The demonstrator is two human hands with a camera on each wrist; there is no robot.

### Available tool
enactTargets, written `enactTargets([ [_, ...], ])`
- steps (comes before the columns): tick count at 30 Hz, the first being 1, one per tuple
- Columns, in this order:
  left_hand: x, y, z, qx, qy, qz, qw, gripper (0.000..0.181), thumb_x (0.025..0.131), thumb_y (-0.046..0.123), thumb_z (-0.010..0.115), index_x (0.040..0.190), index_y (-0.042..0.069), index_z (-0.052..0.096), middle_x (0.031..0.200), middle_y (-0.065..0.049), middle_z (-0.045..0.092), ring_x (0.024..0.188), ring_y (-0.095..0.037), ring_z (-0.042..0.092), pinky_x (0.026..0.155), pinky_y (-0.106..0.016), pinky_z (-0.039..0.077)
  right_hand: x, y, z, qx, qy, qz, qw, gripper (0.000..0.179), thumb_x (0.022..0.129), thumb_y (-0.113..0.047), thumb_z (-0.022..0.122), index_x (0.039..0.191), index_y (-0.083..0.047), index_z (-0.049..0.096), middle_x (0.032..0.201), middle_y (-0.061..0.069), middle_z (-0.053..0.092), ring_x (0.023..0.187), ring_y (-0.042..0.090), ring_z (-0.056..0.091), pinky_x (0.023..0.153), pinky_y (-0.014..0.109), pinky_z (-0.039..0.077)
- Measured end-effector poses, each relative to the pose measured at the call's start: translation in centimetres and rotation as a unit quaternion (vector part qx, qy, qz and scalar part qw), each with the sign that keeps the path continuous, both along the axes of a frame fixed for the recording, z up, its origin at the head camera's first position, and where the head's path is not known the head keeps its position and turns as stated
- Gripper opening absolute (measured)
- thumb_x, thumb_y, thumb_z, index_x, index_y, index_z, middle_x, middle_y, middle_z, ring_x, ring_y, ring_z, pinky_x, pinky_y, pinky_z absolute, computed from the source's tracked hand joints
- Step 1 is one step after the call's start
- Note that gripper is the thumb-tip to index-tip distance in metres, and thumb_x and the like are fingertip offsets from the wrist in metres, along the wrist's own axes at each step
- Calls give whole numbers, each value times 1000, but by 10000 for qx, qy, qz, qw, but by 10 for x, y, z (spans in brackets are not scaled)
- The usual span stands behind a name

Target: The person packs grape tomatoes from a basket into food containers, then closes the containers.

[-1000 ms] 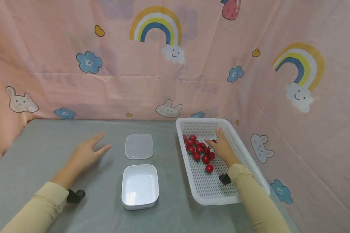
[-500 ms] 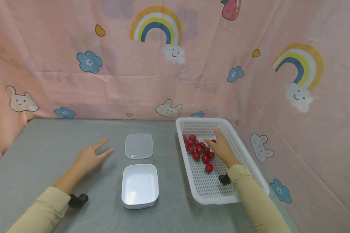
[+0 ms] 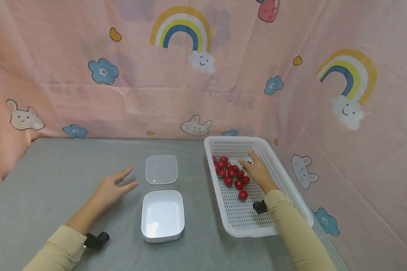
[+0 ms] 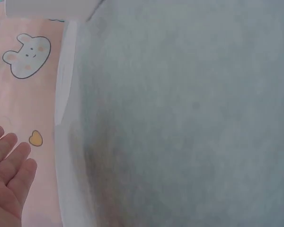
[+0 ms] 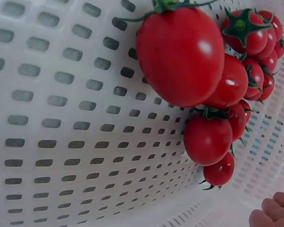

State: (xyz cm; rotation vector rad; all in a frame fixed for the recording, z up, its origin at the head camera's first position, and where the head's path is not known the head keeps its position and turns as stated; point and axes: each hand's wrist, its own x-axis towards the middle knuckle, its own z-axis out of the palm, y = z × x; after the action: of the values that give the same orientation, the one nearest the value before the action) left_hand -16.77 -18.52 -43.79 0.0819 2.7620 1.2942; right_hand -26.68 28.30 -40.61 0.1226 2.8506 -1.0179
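In the head view, my right hand (image 3: 260,174) is inside the white perforated basket (image 3: 237,220), thumb and forefinger spread around a small red tomato (image 3: 249,163) that they partly hide. Several more cherry tomatoes (image 3: 228,181) with green stems cluster left of that hand, and a single tomato (image 3: 243,195) lies nearer the front. The right wrist view shows tomatoes (image 5: 180,56) close up and the fingertips (image 5: 277,210) in its lower right corner. My left hand (image 3: 109,191) hovers above the grey table with fingers extended, left of a white square box (image 3: 163,215), holding nothing.
Behind the box lies a translucent square lid (image 3: 161,170) flat on the table (image 3: 71,165). A pink patterned curtain (image 3: 139,109) hangs along the back and the right side. The basket's right wall runs close to that curtain.
My left hand has moved right and toward the front, nearer the box. The right hand has barely shifted, its fingers lowering slightly around the tomato.
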Motion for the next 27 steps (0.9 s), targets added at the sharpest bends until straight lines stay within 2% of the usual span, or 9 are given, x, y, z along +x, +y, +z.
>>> enactTargets([
  [10,6,11,-6,620,14,-11,9981,61,91,43,70,142,12,56,143,-13,56,132,-38,54,108,-54,43,-6,4,0,-283,-92,-384,9988,74,101,-48,50,157,-7,25,164,20,22,152,40,20,122,55,21],
  [21,8,24,-14,1247,-173,-108,9920,52,92,36,71,135,9,62,137,-10,63,131,-33,56,108,-50,45,-13,10,-6,-1030,19,-981,9898,66,101,-43,54,152,-5,38,159,21,34,149,38,29,122,51,25],
  [27,13,28,-22,1443,-332,15,9890,51,91,38,71,133,9,64,134,-7,65,130,-27,57,110,-49,43,-19,11,-13,-1193,136,-1136,9862,62,99,-41,57,147,-3,46,154,19,43,146,36,35,120,51,28],
])
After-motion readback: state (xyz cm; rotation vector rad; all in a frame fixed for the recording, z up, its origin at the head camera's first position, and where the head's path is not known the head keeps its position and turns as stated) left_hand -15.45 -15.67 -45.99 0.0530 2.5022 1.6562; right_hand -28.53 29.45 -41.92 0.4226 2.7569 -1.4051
